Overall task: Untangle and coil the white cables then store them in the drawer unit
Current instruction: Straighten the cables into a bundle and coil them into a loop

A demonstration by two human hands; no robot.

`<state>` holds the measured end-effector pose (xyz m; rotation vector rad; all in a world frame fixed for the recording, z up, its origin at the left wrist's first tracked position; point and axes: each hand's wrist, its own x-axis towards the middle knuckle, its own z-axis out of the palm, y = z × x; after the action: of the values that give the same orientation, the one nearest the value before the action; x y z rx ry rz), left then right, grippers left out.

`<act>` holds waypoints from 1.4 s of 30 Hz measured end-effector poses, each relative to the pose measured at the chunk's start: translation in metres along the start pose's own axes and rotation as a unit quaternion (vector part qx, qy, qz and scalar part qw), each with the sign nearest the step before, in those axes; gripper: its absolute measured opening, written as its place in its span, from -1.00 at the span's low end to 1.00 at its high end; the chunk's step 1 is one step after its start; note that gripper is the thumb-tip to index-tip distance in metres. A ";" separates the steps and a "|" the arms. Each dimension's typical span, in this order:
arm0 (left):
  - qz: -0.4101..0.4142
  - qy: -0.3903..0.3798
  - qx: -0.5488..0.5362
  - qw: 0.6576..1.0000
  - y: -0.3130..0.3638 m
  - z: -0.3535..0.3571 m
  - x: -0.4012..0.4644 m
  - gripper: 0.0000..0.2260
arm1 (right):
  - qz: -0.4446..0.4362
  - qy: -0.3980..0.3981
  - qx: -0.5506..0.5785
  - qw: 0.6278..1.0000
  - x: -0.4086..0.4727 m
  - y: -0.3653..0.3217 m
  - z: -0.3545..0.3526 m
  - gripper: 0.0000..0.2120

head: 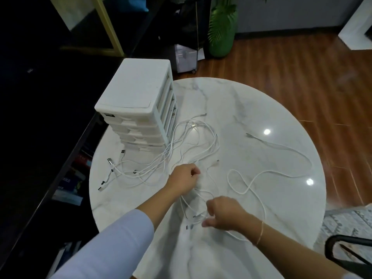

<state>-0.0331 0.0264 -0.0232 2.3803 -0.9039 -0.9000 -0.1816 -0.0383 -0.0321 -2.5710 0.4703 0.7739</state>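
Head view: a tangle of white cables (193, 141) spreads over the round marble table (261, 109), beginning just beside the white drawer unit (138, 93) at the far left and running toward the near edge. The left hand (184, 179), fingers curled, pinches strands at the middle of the tangle. The right hand (223, 213), nearer the viewer, grips strands looping between the two hands. One loose cable (281, 150) trails off to the right, apart from both hands.
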 end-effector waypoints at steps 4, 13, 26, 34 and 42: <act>-0.025 0.094 0.040 0.994 0.000 0.001 0.000 -0.75 | 0.056 -0.047 0.008 0.997 0.001 -0.003 0.020 -0.58; -0.093 0.159 0.048 0.982 -0.014 0.004 0.001 -0.70 | 0.143 0.152 0.121 0.970 0.041 0.011 -0.069 -0.80; -0.047 0.073 0.184 0.979 -0.102 -0.042 0.020 -0.07 | -0.056 0.138 -0.110 0.983 0.154 -0.007 -0.074 -0.65; 0.026 0.014 0.212 0.977 -0.125 -0.048 0.016 -0.17 | -0.046 0.224 -0.120 0.966 0.148 0.001 -0.066 -0.93; 0.046 0.016 0.226 0.973 -0.118 -0.043 0.024 -0.65 | -0.251 0.180 -0.142 0.941 0.155 -0.080 -0.048 -0.22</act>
<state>0.0608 0.0979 -0.0726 2.6881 -1.3095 -0.6707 -0.0042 -0.0228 -0.0627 -2.9211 -0.2204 0.1975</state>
